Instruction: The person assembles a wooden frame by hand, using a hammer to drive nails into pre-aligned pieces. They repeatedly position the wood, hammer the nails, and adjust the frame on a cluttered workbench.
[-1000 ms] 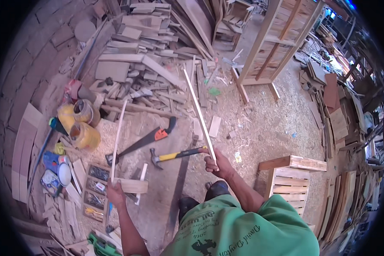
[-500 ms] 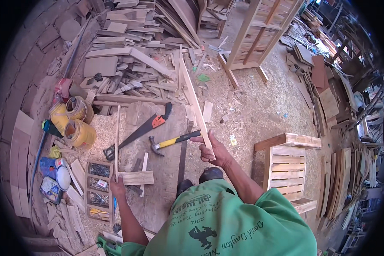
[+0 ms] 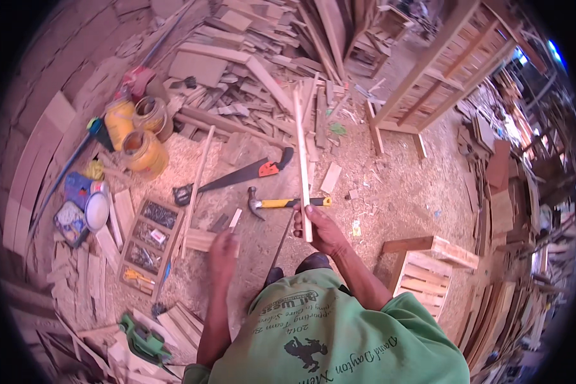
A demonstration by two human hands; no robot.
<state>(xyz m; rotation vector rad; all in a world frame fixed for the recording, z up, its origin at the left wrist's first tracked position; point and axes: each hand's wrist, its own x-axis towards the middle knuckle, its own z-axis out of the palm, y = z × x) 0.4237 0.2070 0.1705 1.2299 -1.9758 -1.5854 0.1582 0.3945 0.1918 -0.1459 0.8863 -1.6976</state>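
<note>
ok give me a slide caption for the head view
The right hand grips a long wooden strip, the blurred left hand near a short board, hammer and saw beyond.

A handsaw (image 3: 237,178) lies beyond and left of a hammer (image 3: 278,203). A long strip (image 3: 198,169) runs left of both, beside a compartment tray (image 3: 131,240); open jars (image 3: 145,155) stand behind the tray, a power tool (image 3: 144,339) in front. The right hand (image 3: 317,229) holds a second strip (image 3: 302,153) across the view of the hammer's handle, while the left hand (image 3: 223,253) overlaps a short board's (image 3: 200,240) right end. Stacked lumber (image 3: 237,38) lies at back, left of a tall slatted frame (image 3: 448,70); a low slatted piece (image 3: 422,278) sits at right.
</note>
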